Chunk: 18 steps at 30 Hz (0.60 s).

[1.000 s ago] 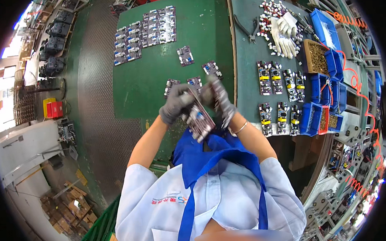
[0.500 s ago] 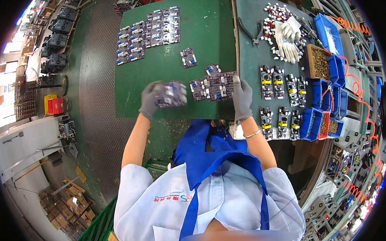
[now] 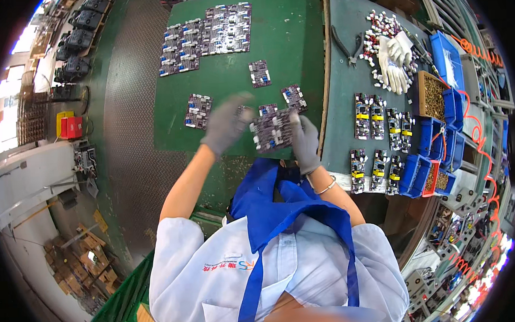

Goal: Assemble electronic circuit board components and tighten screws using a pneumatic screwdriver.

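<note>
My right hand [image 3: 305,141], in a grey glove, grips a dark circuit board [image 3: 272,131] by its right side, thumb on top. The board is tilted above the green table's near edge. My left hand [image 3: 227,127], also gloved and smeared by motion, is just left of that board. Its thumb and fingers are apart, with nothing visibly held. Left of it a circuit board [image 3: 198,111] lies on the table. Beyond the held board lie a small board [image 3: 267,109], partly hidden, and another board [image 3: 293,97]. A single board [image 3: 260,73] lies farther off.
Rows of circuit boards [image 3: 226,28] cover the table's far left. Across a raised wooden edge [image 3: 325,73], the right bench holds pliers [image 3: 349,47], white gloves [image 3: 395,62], loose connectors [image 3: 376,26], boards with yellow parts [image 3: 362,116] and blue bins [image 3: 415,173].
My left hand has let go of a board, now flat on the table's left, and moved right. My right hand has come left and nearer, lifting a board. The view has shifted slightly.
</note>
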Each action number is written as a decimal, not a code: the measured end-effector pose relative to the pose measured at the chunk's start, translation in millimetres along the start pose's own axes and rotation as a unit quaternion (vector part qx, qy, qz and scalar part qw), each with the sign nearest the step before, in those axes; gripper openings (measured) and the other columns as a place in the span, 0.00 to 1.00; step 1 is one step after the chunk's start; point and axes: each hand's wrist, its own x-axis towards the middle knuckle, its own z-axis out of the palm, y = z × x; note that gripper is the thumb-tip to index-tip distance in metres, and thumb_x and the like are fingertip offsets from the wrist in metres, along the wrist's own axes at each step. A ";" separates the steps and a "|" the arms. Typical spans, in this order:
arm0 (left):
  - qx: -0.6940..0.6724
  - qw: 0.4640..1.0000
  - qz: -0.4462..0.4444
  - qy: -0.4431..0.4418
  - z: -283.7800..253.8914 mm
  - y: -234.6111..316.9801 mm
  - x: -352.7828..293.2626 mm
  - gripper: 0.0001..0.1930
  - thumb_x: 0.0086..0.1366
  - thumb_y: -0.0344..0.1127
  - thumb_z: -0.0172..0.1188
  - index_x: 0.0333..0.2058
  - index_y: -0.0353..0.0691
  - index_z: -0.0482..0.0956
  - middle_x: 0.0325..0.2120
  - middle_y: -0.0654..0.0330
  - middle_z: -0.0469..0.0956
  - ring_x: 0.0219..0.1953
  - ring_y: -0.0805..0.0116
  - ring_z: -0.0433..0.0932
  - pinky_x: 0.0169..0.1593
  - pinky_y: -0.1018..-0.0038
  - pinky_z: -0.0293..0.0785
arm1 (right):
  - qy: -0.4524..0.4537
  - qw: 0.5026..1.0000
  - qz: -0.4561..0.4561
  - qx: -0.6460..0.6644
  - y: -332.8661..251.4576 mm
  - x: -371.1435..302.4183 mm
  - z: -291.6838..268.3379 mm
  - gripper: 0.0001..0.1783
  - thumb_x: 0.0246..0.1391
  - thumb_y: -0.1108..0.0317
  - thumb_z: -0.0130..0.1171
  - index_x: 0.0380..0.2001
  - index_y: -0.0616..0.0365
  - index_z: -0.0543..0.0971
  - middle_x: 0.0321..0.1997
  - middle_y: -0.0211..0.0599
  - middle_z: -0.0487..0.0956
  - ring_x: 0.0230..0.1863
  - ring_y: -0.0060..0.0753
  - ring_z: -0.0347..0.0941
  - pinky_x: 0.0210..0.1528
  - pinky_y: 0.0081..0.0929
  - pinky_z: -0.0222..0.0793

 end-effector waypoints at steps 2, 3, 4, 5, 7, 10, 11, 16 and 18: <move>0.021 0.970 -0.104 -0.218 17.6 22.6 -7.6 0.25 0.69 0.58 0.43 0.42 0.43 0.80 0.35 0.48 0.80 0.40 0.48 0.79 0.45 0.59 0.73 | -0.052 0.998 -0.025 -0.018 1.3 -12.7 5.6 0.27 0.63 0.48 0.48 0.30 0.67 0.75 0.23 0.47 0.75 0.26 0.46 0.69 0.33 0.38 0.64; 0.019 0.971 -0.106 -0.214 24.7 21.5 -17.7 0.25 0.69 0.58 0.43 0.42 0.43 0.80 0.35 0.48 0.80 0.40 0.48 0.79 0.45 0.59 0.73 | -0.066 0.992 -0.072 -0.081 14.0 -16.9 5.0 0.23 0.64 0.51 0.48 0.32 0.62 0.77 0.21 0.39 0.73 0.25 0.36 0.68 0.32 0.30 0.65; 0.086 0.956 -0.126 -0.252 36.6 12.6 -28.0 0.27 0.69 0.59 0.41 0.36 0.42 0.80 0.31 0.48 0.80 0.36 0.46 0.78 0.42 0.57 0.73 | -0.066 0.992 -0.074 -0.081 13.6 -18.7 1.7 0.23 0.64 0.51 0.48 0.32 0.62 0.77 0.21 0.39 0.73 0.25 0.36 0.68 0.32 0.30 0.65; 0.151 0.933 -0.144 -0.293 43.2 10.8 -34.4 0.30 0.69 0.60 0.39 0.31 0.41 0.81 0.27 0.48 0.80 0.33 0.43 0.78 0.39 0.55 0.73 | 0.000 0.959 -0.207 -0.195 12.5 -23.4 -2.7 0.20 0.64 0.53 0.47 0.34 0.61 0.77 0.23 0.42 0.75 0.28 0.42 0.71 0.34 0.33 0.66; 0.141 0.932 -0.146 -0.299 49.9 11.5 -44.3 0.29 0.69 0.59 0.41 0.28 0.41 0.81 0.25 0.48 0.79 0.32 0.43 0.78 0.37 0.54 0.73 | 0.051 0.888 -0.351 -0.293 -3.3 -29.1 -8.3 0.16 0.64 0.57 0.45 0.38 0.57 0.76 0.25 0.48 0.76 0.30 0.52 0.75 0.37 0.42 0.70; 0.117 0.942 -0.138 -0.281 65.6 12.7 -62.0 0.24 0.66 0.52 0.46 0.25 0.38 0.79 0.22 0.46 0.78 0.28 0.44 0.77 0.33 0.55 0.70 | -0.188 0.952 -0.180 -0.160 16.2 -37.7 -5.9 0.20 0.64 0.54 0.45 0.37 0.59 0.77 0.22 0.50 0.75 0.27 0.54 0.74 0.35 0.45 0.69; 0.044 0.945 -0.141 -0.292 65.6 14.8 -60.9 0.23 0.66 0.50 0.48 0.25 0.36 0.78 0.22 0.46 0.77 0.26 0.43 0.75 0.32 0.55 0.69 | -0.191 0.948 -0.138 -0.213 25.3 -31.1 -7.5 0.27 0.64 0.48 0.43 0.31 0.63 0.78 0.19 0.51 0.74 0.24 0.53 0.73 0.32 0.43 0.68; -0.143 0.927 -0.195 -0.286 81.3 3.7 -65.2 0.25 0.66 0.52 0.49 0.26 0.32 0.78 0.19 0.44 0.74 0.22 0.51 0.73 0.31 0.57 0.66 | -0.248 0.960 -0.002 -0.132 38.2 -11.7 -9.3 0.35 0.63 0.42 0.42 0.21 0.64 0.79 0.21 0.56 0.74 0.25 0.55 0.74 0.30 0.44 0.65; -0.157 0.924 -0.202 -0.283 87.7 -2.9 -67.5 0.25 0.67 0.51 0.50 0.25 0.31 0.77 0.17 0.49 0.74 0.21 0.58 0.71 0.29 0.61 0.66 | -0.269 0.958 0.020 -0.097 50.9 -6.7 -6.6 0.35 0.63 0.43 0.43 0.21 0.67 0.78 0.19 0.54 0.74 0.25 0.49 0.75 0.30 0.43 0.65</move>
